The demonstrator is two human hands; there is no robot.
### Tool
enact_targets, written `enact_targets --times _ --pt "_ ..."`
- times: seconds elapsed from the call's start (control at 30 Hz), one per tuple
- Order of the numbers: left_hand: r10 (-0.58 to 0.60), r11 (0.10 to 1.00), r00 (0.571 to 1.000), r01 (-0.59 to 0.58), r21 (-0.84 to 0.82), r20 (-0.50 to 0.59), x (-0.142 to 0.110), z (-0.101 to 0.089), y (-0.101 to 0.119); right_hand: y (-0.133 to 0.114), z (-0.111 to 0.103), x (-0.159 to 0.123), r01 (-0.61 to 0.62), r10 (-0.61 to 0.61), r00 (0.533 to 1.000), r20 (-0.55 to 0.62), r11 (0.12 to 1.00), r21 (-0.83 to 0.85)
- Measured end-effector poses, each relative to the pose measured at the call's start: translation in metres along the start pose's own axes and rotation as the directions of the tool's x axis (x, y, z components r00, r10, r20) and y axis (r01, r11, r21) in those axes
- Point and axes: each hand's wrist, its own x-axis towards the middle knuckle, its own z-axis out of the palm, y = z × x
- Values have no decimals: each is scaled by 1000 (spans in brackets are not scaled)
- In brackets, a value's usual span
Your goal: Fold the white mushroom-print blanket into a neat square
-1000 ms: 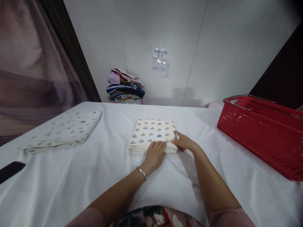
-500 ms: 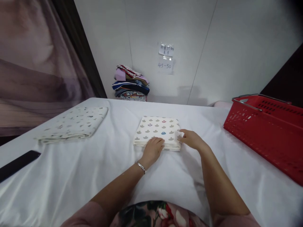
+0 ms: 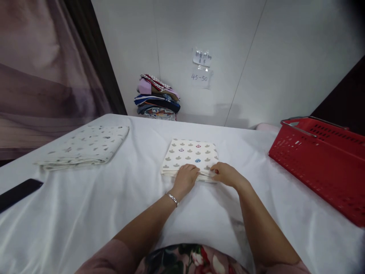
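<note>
A folded white cloth (image 3: 189, 153) printed with grey mushroom-like shapes, plus a few red, purple and blue ones, lies in the middle of the white-covered table. On its front edge rests my left hand (image 3: 186, 179), fingers laid flat over the fabric, a silver bracelet at the wrist. My right hand (image 3: 228, 175) pinches the cloth's front right corner between thumb and fingers, where the layers are slightly lifted. A second folded white cloth (image 3: 85, 144) with small scattered prints lies at the left, away from both hands.
A red plastic basket (image 3: 316, 160) with metal handles stands on the right. A black flat object (image 3: 19, 194) lies at the left edge. Behind the table, a stack of folded fabrics (image 3: 158, 97) sits against the wall, beside paper signs (image 3: 202, 68).
My right hand has moved from the cloth's right edge toward me to its front right corner, whose layers now look parted. My left hand stays on the front edge.
</note>
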Motion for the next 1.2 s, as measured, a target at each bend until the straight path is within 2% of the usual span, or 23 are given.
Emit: enact_targets --times 0.4,0.63,0.87,1.03,1.2 --pt "7 1000 1000 -7 -6 10 0 -2 1 -3 8 4 58 -67 995 -73 991 -117" --pt "15 1000 999 -16 10 33 1 -6 5 -6 6 3 55 -65 996 -69 990 -127" --pt "9 994 995 -20 108 99 6 -9 6 -5 6 3 60 -70 995 -74 989 -136" --pt "25 981 993 -46 186 113 8 -8 8 -6 9 3 48 -58 996 -63 987 -155" --pt "43 980 994 -61 188 98 5 -6 6 -7 12 4 32 -41 998 -46 986 -166"
